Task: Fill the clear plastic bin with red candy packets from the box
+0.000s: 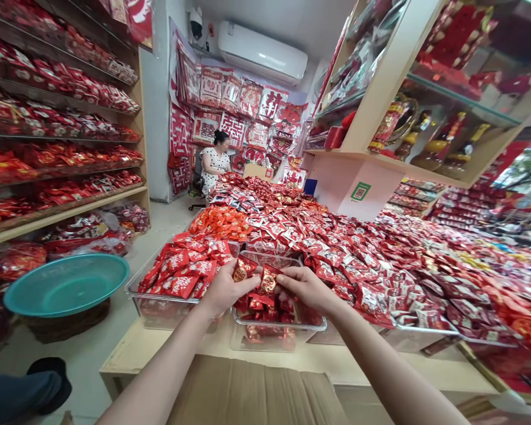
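Left hand pinching a red-gold packet, right hand pinching a second packet. Both packets at 6 o'clock in view, over the clear bin; teal basin at 9 o'clock from the hands.

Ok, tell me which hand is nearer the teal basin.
Left. The left hand, holding a red packet, is to the right of the teal basin; the right hand is farther right, pinching another packet.
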Action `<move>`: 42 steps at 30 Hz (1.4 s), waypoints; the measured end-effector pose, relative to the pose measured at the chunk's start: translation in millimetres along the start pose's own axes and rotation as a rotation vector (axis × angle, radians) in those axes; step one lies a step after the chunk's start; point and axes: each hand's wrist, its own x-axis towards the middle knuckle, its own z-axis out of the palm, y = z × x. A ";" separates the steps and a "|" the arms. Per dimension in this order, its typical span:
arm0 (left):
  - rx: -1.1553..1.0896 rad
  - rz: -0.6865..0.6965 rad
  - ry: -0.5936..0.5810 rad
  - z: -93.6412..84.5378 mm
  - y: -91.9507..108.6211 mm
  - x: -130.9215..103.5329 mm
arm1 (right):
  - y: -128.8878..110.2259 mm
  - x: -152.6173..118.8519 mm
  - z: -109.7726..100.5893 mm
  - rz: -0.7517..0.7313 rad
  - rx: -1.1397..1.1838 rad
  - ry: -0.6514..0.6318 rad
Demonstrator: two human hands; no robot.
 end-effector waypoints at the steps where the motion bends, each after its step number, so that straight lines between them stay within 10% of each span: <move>1: -0.002 -0.011 -0.021 -0.4 0.8 -0.2 | 1.3 0.7 3.3 0.008 0.091 0.011; 9: 0.037 -0.012 -0.023 0.2 0.5 0.9 | 17.5 6.9 26.9 -0.059 0.273 0.077; 15: 0.051 0.035 0.110 0.6 -5.7 3.1 | 29.3 25.1 -4.5 -0.045 -0.245 0.338; 18: 0.061 0.046 0.119 0.3 -5.2 2.0 | 46.0 43.2 -19.3 0.060 -0.496 0.255; 31: 0.100 0.042 0.119 0.3 -5.4 0.4 | 56.0 56.1 -6.8 0.031 -1.036 0.342; 38: 0.093 0.031 0.125 1.6 -3.8 0.4 | 41.5 39.2 16.3 -0.001 -1.045 -0.381; 42: 0.087 0.023 0.107 1.1 -1.9 -0.3 | 46.7 40.1 31.8 0.152 -1.190 -0.492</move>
